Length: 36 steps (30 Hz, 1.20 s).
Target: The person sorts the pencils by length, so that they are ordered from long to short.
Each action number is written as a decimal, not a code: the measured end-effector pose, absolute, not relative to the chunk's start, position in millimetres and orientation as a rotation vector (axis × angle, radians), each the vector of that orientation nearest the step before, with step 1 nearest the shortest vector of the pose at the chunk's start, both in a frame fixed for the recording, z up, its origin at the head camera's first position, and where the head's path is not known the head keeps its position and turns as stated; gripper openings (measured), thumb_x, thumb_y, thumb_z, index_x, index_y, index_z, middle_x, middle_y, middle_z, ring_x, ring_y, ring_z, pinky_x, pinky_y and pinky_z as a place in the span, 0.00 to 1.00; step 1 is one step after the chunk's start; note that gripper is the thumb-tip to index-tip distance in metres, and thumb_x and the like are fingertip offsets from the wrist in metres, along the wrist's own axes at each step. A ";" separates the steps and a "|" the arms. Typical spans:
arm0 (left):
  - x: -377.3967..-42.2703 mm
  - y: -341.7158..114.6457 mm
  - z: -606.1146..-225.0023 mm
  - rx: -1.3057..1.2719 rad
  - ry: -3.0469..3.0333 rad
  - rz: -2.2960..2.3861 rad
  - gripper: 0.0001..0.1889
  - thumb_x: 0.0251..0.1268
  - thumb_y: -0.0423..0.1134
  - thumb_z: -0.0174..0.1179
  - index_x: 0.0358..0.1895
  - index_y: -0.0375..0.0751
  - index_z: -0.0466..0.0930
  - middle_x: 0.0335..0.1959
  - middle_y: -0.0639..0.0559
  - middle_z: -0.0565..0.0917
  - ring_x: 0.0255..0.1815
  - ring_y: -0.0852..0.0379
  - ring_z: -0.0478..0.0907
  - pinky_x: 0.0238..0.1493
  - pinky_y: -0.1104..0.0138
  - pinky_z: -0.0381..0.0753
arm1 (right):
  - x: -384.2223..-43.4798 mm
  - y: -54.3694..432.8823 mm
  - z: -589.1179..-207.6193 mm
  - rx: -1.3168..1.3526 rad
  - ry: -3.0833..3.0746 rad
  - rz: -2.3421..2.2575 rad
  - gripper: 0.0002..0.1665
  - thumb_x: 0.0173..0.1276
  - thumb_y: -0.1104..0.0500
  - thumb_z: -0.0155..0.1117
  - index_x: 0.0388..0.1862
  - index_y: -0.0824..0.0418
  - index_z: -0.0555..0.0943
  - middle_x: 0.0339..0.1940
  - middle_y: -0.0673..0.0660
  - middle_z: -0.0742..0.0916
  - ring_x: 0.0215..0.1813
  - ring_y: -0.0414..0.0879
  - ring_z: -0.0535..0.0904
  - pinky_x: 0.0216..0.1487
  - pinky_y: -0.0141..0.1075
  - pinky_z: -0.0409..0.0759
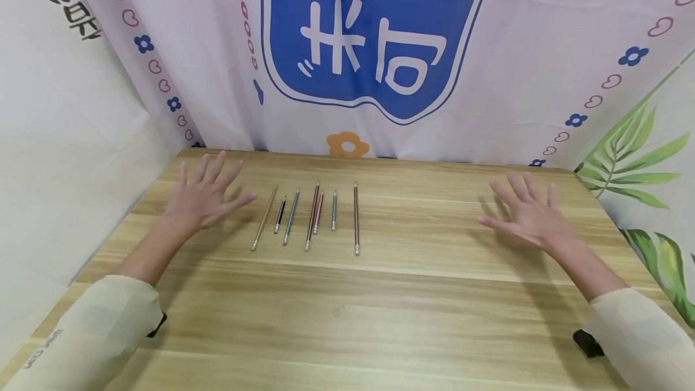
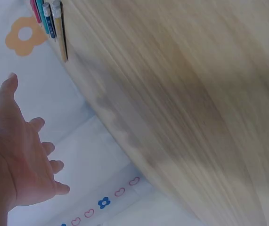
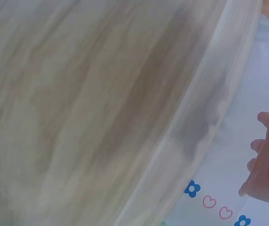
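Observation:
Several pencils of different lengths lie side by side on the wooden table, their pale eraser ends toward me. At the left of the row is a yellow pencil [image 1: 265, 217], then a short black pencil [image 1: 280, 215] and a blue pencil [image 1: 291, 216]. A dark red pencil [image 1: 312, 216] lies against a shorter pink one [image 1: 318, 212]; a short teal pencil [image 1: 333, 210] follows. Apart at the right is a long maroon pencil [image 1: 356, 218]. My left hand [image 1: 202, 195], fingers spread, hovers left of the yellow pencil, holding nothing. Far to the right my right hand [image 1: 529, 213] is likewise spread and holds nothing.
The wooden table [image 1: 336, 324] reaches back to a printed curtain [image 1: 217, 77] along its far edge. White cloth [image 1: 65, 155] hangs at the left, and leaf-patterned cloth [image 1: 651, 210] at the right. Dark wrist devices show under both sleeves.

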<state>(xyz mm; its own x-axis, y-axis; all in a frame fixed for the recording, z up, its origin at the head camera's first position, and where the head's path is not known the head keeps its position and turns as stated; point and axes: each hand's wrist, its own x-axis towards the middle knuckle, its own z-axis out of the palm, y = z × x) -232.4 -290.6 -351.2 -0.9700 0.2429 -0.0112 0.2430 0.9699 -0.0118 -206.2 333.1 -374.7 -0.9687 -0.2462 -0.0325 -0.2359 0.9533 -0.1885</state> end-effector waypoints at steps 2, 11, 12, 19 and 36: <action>-232.5 -288.3 -351.7 0.389 3.098 -0.030 0.49 0.73 0.77 0.33 0.85 0.44 0.47 0.84 0.31 0.39 0.82 0.25 0.37 0.76 0.29 0.25 | -206.5 329.6 -374.6 -0.381 3.045 -0.284 0.56 0.73 0.27 0.52 0.86 0.59 0.51 0.84 0.72 0.43 0.82 0.73 0.31 0.72 0.75 0.18; -234.0 -273.2 -353.5 0.439 3.100 -0.021 0.48 0.74 0.76 0.36 0.85 0.45 0.49 0.85 0.34 0.40 0.82 0.26 0.38 0.77 0.29 0.26 | -205.9 311.9 -376.5 -0.439 3.044 -0.272 0.56 0.72 0.26 0.53 0.85 0.60 0.55 0.84 0.73 0.47 0.83 0.74 0.35 0.74 0.76 0.22; -234.0 -271.1 -352.8 0.438 3.096 -0.015 0.48 0.74 0.75 0.36 0.85 0.45 0.48 0.85 0.34 0.39 0.82 0.27 0.38 0.77 0.30 0.26 | -205.8 310.1 -376.9 -0.446 3.043 -0.272 0.57 0.72 0.26 0.54 0.85 0.60 0.55 0.84 0.72 0.47 0.83 0.74 0.34 0.74 0.76 0.23; -233.8 -256.3 -349.3 0.453 3.080 -0.003 0.48 0.74 0.75 0.37 0.85 0.46 0.48 0.85 0.37 0.37 0.83 0.29 0.34 0.78 0.32 0.25 | -206.8 297.4 -378.0 -0.484 3.029 -0.236 0.57 0.72 0.26 0.53 0.85 0.60 0.54 0.85 0.71 0.47 0.83 0.73 0.37 0.75 0.76 0.27; -227.5 -230.8 -348.8 0.547 3.047 0.007 0.45 0.75 0.70 0.45 0.84 0.45 0.51 0.85 0.38 0.41 0.84 0.33 0.34 0.80 0.34 0.28 | -206.7 260.3 -378.6 -0.617 2.997 -0.264 0.56 0.71 0.27 0.55 0.85 0.59 0.56 0.85 0.69 0.50 0.84 0.70 0.39 0.79 0.73 0.33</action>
